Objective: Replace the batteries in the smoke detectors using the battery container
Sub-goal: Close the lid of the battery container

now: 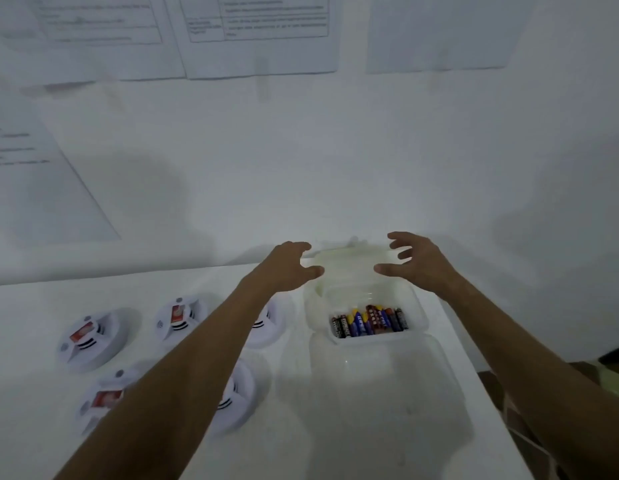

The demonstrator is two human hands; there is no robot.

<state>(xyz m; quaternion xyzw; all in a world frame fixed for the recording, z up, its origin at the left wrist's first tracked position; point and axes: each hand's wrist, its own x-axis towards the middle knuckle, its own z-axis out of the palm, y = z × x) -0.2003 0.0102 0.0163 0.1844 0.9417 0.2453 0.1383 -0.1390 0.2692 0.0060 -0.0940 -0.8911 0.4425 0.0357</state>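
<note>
A clear plastic battery container point(418, 315) stands at the back right of the white table, with several AA batteries point(370, 322) lying in it. Its translucent lid point(349, 266) stands raised at the back, blurred. My left hand point(289, 266) and my right hand point(417, 259) hover on either side of the lid, fingers spread, thumbs near its edges. Several white smoke detectors lie face down on the left, such as one point(93, 341) and another point(179, 318) with red labels. My left forearm partly hides two others point(268, 323) point(240, 398).
A second clear, empty plastic tub point(380, 393) sits right in front of the battery container. The table's right edge point(481, 382) runs diagonally, with patterned floor beyond. Printed sheets point(259, 32) hang on the white wall behind the table.
</note>
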